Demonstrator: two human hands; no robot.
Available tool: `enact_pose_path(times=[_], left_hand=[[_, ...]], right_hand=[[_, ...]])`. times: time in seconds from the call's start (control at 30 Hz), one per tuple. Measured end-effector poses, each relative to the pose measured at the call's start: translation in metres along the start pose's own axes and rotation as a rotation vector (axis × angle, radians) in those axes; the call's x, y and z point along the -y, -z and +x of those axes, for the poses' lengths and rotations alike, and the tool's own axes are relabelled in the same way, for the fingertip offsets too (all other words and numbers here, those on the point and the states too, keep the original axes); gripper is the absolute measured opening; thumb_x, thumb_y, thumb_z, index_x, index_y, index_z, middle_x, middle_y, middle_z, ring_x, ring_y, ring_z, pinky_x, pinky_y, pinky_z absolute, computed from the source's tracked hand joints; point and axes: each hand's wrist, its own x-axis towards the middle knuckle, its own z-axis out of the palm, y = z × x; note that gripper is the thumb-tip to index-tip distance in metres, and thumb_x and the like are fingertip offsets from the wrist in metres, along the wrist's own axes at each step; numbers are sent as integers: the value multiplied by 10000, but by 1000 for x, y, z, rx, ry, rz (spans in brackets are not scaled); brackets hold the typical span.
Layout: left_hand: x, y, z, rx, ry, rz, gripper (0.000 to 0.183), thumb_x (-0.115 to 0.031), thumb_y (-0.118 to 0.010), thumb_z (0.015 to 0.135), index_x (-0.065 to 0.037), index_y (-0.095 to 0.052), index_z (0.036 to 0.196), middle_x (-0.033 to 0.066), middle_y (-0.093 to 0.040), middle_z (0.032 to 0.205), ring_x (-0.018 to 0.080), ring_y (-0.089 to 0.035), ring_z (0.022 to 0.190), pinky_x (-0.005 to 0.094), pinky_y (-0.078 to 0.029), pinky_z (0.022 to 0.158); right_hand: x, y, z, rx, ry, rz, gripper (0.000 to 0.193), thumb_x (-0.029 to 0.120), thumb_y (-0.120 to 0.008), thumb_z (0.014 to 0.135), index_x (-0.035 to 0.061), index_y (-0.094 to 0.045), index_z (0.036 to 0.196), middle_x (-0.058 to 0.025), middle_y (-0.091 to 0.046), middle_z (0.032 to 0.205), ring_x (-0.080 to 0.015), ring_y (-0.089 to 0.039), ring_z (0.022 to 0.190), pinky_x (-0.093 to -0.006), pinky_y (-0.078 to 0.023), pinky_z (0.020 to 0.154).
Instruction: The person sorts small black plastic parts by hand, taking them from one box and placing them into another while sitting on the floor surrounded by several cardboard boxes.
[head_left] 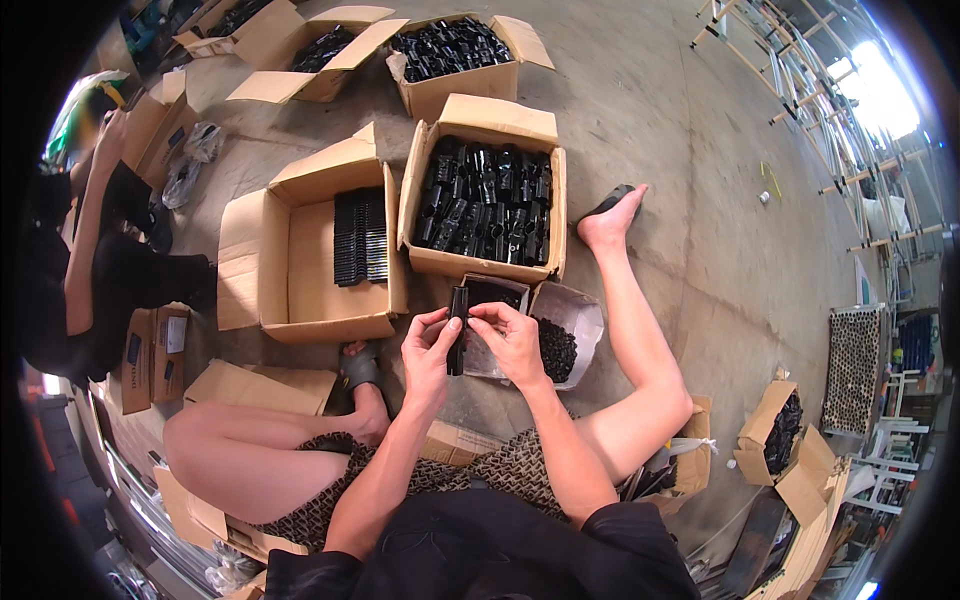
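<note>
The black plastic part (457, 330) is a narrow, upright, glossy piece, held above the concrete floor (690, 230) just in front of the person's knees. The left hand (428, 355) curls around its lower half, thumb and fingertips closed on it. The right hand (512, 340) pinches its upper end from the side, fingers bent and closed against it. Its exact shape is hard to make out, since the fingers cover much of it and it merges with the dark small box (495, 292) behind. Just beside sits a white bag of small black pieces (558, 345), too fine to tell apart. Beyond stands a cardboard box of similar black parts (487, 200). Another person (90, 240) sits at the left edge, partly cut off.
</note>
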Motion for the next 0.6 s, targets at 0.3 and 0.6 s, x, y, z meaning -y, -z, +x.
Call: enact_pose_path(times=[0.3, 0.6], left_hand=[[2, -2, 1, 30, -35, 102, 292, -111, -730, 940, 6, -613, 1180, 81, -716, 1014, 99, -654, 895, 245, -524, 814], [10, 5, 5, -2, 6, 72, 268, -111, -711, 955, 7, -634, 1183, 64, -709, 1017, 78, -641, 881, 231, -519, 801]], right_hand=[[-15, 3, 1, -8, -134, 183, 152, 43, -703, 922, -40, -682, 1048, -71, -736, 917, -104, -679, 810, -273, -563, 730], [-11, -5, -2, -90, 219, -233, 158, 71, -703, 924, -35, -675, 1038, -129, -722, 887, -161, -678, 744, -306, -537, 687]])
